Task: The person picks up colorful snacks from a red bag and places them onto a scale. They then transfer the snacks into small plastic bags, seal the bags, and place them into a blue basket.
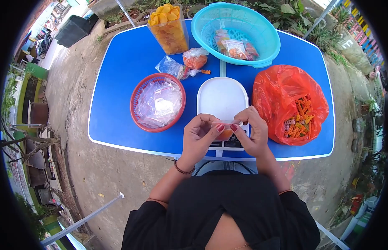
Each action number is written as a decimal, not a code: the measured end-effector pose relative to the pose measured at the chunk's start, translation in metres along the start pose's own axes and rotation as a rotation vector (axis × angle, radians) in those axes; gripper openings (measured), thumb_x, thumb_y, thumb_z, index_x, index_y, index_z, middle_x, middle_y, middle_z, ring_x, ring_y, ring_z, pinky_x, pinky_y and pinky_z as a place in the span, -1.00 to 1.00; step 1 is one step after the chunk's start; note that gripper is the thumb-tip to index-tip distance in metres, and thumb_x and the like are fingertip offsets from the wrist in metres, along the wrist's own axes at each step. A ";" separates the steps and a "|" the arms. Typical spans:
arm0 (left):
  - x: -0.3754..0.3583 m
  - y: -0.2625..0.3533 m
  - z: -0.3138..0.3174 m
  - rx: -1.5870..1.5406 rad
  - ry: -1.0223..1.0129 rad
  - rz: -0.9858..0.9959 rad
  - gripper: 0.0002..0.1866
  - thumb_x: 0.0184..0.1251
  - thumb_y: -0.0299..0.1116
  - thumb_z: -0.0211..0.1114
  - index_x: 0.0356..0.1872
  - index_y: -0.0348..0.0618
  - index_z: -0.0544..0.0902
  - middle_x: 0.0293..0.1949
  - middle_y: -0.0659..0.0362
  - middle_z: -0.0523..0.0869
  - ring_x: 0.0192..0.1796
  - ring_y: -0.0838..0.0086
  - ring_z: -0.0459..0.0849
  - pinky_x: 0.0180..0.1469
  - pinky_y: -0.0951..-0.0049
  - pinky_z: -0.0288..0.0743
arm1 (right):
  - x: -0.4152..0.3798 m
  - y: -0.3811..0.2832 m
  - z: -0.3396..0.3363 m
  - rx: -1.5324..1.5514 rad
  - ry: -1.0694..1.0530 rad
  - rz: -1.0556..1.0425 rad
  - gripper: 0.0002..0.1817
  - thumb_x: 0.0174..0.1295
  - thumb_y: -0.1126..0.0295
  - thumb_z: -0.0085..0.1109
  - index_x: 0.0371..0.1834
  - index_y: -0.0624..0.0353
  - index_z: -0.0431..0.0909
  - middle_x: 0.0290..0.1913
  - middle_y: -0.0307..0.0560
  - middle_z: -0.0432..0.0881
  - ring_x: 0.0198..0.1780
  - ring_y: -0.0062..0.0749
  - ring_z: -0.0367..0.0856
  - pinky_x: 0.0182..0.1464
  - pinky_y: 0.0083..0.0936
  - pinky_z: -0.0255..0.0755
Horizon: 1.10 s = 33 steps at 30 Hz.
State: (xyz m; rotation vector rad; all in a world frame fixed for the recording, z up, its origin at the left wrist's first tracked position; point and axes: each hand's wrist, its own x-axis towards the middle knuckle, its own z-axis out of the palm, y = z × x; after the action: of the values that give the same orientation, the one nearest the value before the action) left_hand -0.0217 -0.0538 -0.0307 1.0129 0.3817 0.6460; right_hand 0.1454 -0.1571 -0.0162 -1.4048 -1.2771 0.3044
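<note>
Between both hands, over the front edge of the white scale [222, 96], is a small clear plastic bag [225, 132] with something orange inside. My left hand [201, 135] pinches the left part of its top edge between thumb and fingers. The right part of that edge is pinched by my right hand [253, 131]. The two thumbs lie close together, nails upward. Below the hands, part of the scale's dark button panel [232, 143] shows. The bag's lower part is partly hidden by the thumbs.
On the blue table [114, 75] stand a red basket [137, 120] of clear bags, a tub of yellow chips [168, 31], a turquoise basket [202, 31] holding filled packets, and a red bag [269, 89] of orange snacks. Small tied bags [195, 59] lie behind the scale.
</note>
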 end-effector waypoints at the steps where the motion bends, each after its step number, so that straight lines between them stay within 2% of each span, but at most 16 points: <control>1: -0.001 0.000 0.002 0.026 0.013 0.033 -0.87 0.46 -0.51 0.37 -0.06 -0.33 0.68 -0.07 0.07 0.76 0.04 0.49 0.74 0.17 0.42 0.62 | -0.001 -0.002 0.001 -0.005 0.026 -0.008 -0.90 0.11 0.51 0.38 -0.34 0.19 0.64 -0.35 -0.13 0.65 -0.29 -0.35 0.48 -0.17 -0.43 0.32; 3: -0.002 0.003 0.010 0.077 0.040 0.096 -0.91 0.45 -0.54 0.37 -0.12 -0.31 0.68 -0.10 0.07 0.76 0.05 0.47 0.73 0.17 0.41 0.61 | -0.002 -0.004 0.001 -0.028 0.059 -0.040 -0.90 0.10 0.52 0.36 -0.34 0.18 0.64 -0.35 -0.13 0.66 -0.28 -0.33 0.49 -0.18 -0.43 0.32; 6: 0.001 -0.004 0.006 0.365 0.012 0.357 -0.85 0.46 -0.50 0.35 -0.06 -0.34 0.64 -0.05 0.02 0.68 0.07 0.36 0.73 0.20 0.36 0.64 | -0.001 -0.005 -0.001 -0.073 0.078 -0.108 -0.90 0.07 0.54 0.35 -0.34 0.17 0.65 -0.33 -0.12 0.69 -0.27 -0.30 0.51 -0.17 -0.43 0.33; 9: 0.002 -0.001 -0.002 0.623 -0.037 0.493 -0.87 0.45 -0.55 0.34 -0.07 -0.36 0.64 0.00 -0.02 0.63 0.12 0.30 0.71 0.23 0.34 0.61 | 0.002 -0.008 -0.003 -0.099 0.080 -0.152 -0.89 0.06 0.55 0.35 -0.34 0.17 0.66 -0.32 -0.11 0.70 -0.26 -0.28 0.52 -0.16 -0.43 0.33; 12: 0.001 -0.004 0.000 0.475 0.080 0.516 -0.85 0.37 -0.58 0.40 -0.08 -0.33 0.70 -0.13 0.05 0.75 -0.03 0.33 0.73 0.20 0.29 0.57 | 0.004 -0.011 -0.009 -0.102 0.064 -0.166 -0.90 0.07 0.56 0.35 -0.34 0.18 0.65 -0.33 -0.11 0.70 -0.27 -0.28 0.51 -0.16 -0.44 0.33; 18: -0.005 0.003 0.001 0.335 0.113 0.325 -0.85 0.33 -0.59 0.44 -0.11 -0.34 0.73 -0.09 0.06 0.76 -0.01 0.44 0.69 0.19 0.35 0.54 | 0.000 -0.005 -0.011 -0.078 0.100 -0.185 -0.88 0.02 0.55 0.34 -0.36 0.18 0.64 -0.34 -0.13 0.69 -0.29 -0.29 0.48 -0.18 -0.41 0.30; 21: -0.003 -0.002 0.003 0.251 0.062 0.368 -0.87 0.36 -0.59 0.42 -0.11 -0.33 0.72 -0.09 0.09 0.73 0.01 0.48 0.66 0.17 0.40 0.50 | -0.003 -0.004 -0.008 -0.074 0.138 -0.209 -0.88 -0.01 0.56 0.31 -0.37 0.18 0.63 -0.35 -0.13 0.68 -0.30 -0.30 0.47 -0.18 -0.40 0.28; 27: -0.005 -0.012 0.004 0.240 0.094 0.234 -0.90 0.50 -0.46 0.33 -0.11 -0.26 0.63 -0.09 0.16 0.62 -0.03 0.54 0.55 0.13 0.54 0.39 | -0.002 -0.009 0.000 -0.146 0.092 -0.186 -0.87 -0.05 0.55 0.28 -0.39 0.16 0.62 -0.36 -0.13 0.68 -0.31 -0.28 0.48 -0.15 -0.37 0.25; 30: -0.005 -0.013 0.007 0.297 0.091 0.217 -0.89 0.55 -0.40 0.28 -0.12 -0.24 0.60 -0.08 0.17 0.60 -0.02 0.56 0.52 0.14 0.54 0.37 | -0.003 -0.008 0.002 -0.143 0.105 -0.181 -0.85 -0.06 0.54 0.30 -0.38 0.14 0.62 -0.36 -0.16 0.68 -0.30 -0.28 0.49 -0.13 -0.37 0.24; 33: -0.005 -0.013 0.014 0.253 0.141 0.223 -0.89 0.52 -0.40 0.29 -0.14 -0.22 0.60 -0.11 0.16 0.63 -0.03 0.48 0.54 0.13 0.47 0.38 | 0.001 -0.011 0.003 -0.192 0.101 -0.198 -0.85 -0.07 0.52 0.31 -0.38 0.11 0.63 -0.35 -0.19 0.68 -0.29 -0.29 0.50 -0.12 -0.37 0.22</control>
State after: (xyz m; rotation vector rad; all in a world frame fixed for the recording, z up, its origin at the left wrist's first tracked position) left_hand -0.0132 -0.0706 -0.0352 1.2664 0.4868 0.8892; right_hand 0.1381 -0.1578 -0.0080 -1.4212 -1.3771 -0.0238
